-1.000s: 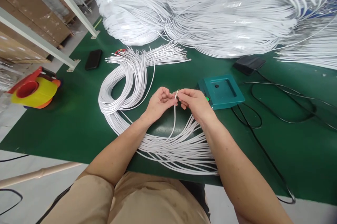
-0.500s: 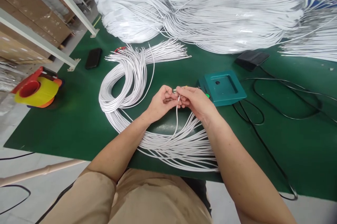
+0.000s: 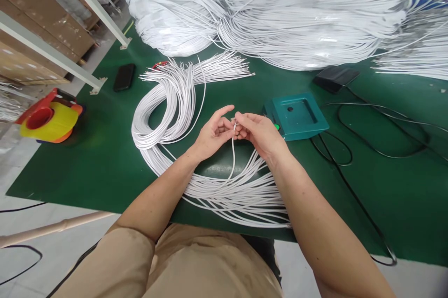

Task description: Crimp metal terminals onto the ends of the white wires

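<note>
Over the green tabletop (image 3: 98, 167), in the head view, both hands meet near the middle, wrists raised and forearms reaching up and inward from the lower corners. The left hand (image 3: 212, 135) pinches a single white cable (image 3: 233, 153) just below its tip between thumb and curled fingers, its index finger lifted clear. The right hand (image 3: 259, 135) closes its thumb and fingertips on the tip itself, too small and covered to make out. From there the cable hangs down to the white cable coil (image 3: 150, 137), whose lower strands run under the forearms; the right one hides some of them. Just beside the right hand sits a teal device (image 3: 297, 116), a black box (image 3: 335, 79) beyond it. Large white cable bundles (image 3: 308, 23) fill the far side; a tape dispenser (image 3: 49, 118) and black phone (image 3: 123, 77) lie at left.
</note>
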### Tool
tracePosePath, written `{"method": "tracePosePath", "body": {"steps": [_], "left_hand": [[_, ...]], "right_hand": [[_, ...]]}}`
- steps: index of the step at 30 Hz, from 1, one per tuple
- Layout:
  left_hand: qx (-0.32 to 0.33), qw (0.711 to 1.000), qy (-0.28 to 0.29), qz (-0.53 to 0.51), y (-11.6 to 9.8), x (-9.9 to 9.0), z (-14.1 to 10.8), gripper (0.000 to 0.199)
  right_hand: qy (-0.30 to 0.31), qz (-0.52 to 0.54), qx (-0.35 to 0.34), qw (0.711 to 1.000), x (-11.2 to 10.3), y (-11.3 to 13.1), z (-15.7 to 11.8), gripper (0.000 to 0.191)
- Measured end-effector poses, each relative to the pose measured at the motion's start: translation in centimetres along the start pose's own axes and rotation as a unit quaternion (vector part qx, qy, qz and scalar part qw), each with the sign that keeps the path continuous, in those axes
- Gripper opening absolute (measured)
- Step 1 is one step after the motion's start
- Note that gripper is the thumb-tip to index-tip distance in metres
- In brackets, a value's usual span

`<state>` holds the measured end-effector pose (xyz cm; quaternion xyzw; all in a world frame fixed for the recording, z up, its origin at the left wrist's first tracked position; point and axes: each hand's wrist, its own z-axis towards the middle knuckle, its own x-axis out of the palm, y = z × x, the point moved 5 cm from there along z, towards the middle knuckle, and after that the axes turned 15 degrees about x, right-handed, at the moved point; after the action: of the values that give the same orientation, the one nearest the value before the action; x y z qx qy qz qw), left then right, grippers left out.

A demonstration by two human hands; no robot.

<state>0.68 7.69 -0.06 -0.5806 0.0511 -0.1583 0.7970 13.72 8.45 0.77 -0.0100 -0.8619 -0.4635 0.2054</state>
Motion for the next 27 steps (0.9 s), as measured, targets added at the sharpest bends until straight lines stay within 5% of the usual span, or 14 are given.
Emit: {"method": "tracePosePath", "body": {"steps": [8,13,15,18,21,23,27], "left_hand": [[-0.001,1.000,0.002,0.017,0.0,-0.3,0.0,0.061],[-0.005,1.000,0.003,-0.001,0.1,-0.2,0.0,0.043],[-0.026,0.999,-0.005,-0.036,0.3,-0.2,0.0,0.038],[-0.088,0.989,-0.036,-0.111,0.9,-0.4,-0.1,0.039],[-0.130,0.977,-0.058,-0.157,1.2,-0.5,-0.1,0.039],[-0.129,0.979,-0.064,-0.141,1.3,-0.6,0.0,0.040],[-0.087,0.994,-0.071,-0.005,1.5,-1.1,0.2,0.037]], "right_hand": [[0.000,-0.002,0.019,1.000,-0.2,0.3,-0.4,0.024],[-0.093,-0.155,-0.080,0.980,-0.2,1.1,-0.9,0.015],[-0.168,-0.286,-0.173,0.928,-0.1,1.6,-1.1,0.011],[-0.241,-0.492,-0.317,0.774,0.9,1.9,-2.0,0.024],[-0.229,-0.630,-0.383,0.636,2.0,1.7,-2.4,0.033],[-0.219,-0.671,-0.382,0.596,2.0,1.7,-2.5,0.035],[-0.271,-0.686,-0.357,0.573,0.7,2.8,-2.4,0.026]]}}
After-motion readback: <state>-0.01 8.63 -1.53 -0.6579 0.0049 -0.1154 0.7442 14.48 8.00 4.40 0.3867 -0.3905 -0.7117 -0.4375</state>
